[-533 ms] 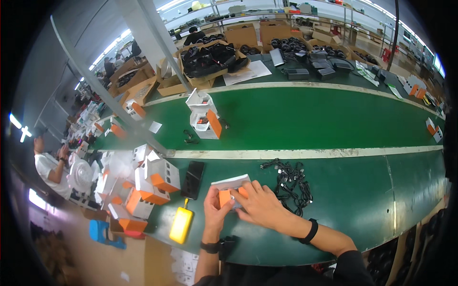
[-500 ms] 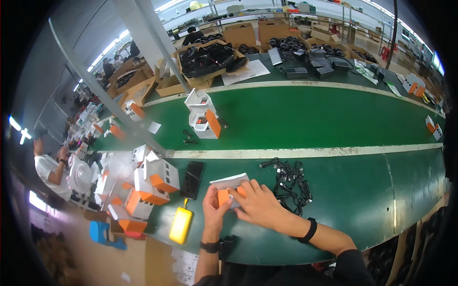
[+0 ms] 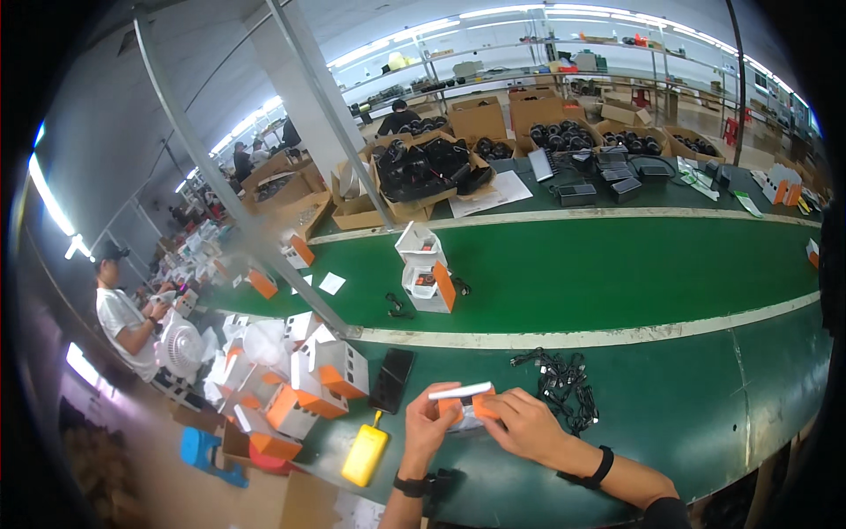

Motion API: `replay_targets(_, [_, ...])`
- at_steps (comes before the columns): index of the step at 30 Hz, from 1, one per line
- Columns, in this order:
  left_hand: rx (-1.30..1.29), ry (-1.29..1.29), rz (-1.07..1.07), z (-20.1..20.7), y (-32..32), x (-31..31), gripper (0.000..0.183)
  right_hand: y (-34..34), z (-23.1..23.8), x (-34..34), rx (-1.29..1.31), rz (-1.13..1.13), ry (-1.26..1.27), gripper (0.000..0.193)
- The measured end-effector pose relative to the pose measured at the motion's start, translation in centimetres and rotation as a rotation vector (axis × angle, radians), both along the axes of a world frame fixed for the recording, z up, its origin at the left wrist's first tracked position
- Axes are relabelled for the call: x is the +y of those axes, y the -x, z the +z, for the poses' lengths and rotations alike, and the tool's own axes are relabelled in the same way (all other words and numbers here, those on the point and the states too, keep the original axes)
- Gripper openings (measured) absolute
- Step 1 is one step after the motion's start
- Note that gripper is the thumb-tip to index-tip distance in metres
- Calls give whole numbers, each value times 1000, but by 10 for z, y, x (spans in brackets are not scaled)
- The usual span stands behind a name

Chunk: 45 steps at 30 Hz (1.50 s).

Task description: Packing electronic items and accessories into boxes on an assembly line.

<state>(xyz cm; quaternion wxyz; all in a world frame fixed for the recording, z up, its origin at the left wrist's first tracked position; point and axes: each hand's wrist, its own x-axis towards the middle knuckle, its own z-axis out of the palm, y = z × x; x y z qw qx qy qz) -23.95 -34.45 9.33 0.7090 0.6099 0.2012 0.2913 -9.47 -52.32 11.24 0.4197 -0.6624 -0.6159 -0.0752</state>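
Over the near edge of the dark green bench, a small white and orange box [image 3: 462,391] is held between my two hands. My left hand [image 3: 426,427] is closed round its left side. The fingers of my right hand [image 3: 527,427] pinch its orange right side. The box's white panel faces up at a tilt, and its inside is mostly hidden by my fingers. To the right of the box lies a tangle of black cables [image 3: 571,393]. A black phone [image 3: 393,379] and a yellow power bank [image 3: 365,455], plugged together, lie left of my left hand.
White and orange boxes [image 3: 345,368] are heaped at the bench's left end. Two open boxes [image 3: 430,289] stand on the green conveyor belt [image 3: 617,273] beyond a pale rail. A metal post rises at the left. A person in a white shirt [image 3: 125,324] works at far left.
My view has tilted upward, so the scene sits lower and further right. My right hand has shifted from over the box to its right side, and the box is tipped up more.
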Motion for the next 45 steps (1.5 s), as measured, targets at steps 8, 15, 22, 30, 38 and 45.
replay_targets(8, [-75, -906, -121, 23, 17, 15, 43, -12, 13, 4, -33, 96, -6, 48])
replay_targets(15, [3, -1163, 15, 25, 18, 10, 44, -4, 14, 8, -2, 69, 8, 39])
replay_targets(22, [179, -1294, -140, 52, 24, 5, 42, -14, 12, 2, -128, 88, -18, 39])
replay_targets(30, [144, -1201, -125, 33, 26, 7, 41, -20, -6, 5, -140, 178, -116, 41])
replay_targets(38, [173, -1335, -208, 31, 28, 9, 55, -22, -8, 3, -25, 200, 45, 46])
replay_targets(45, [94, -680, -47, 44, -14, 55, 64, -58, 13, 4, 73, 80, 70, 49])
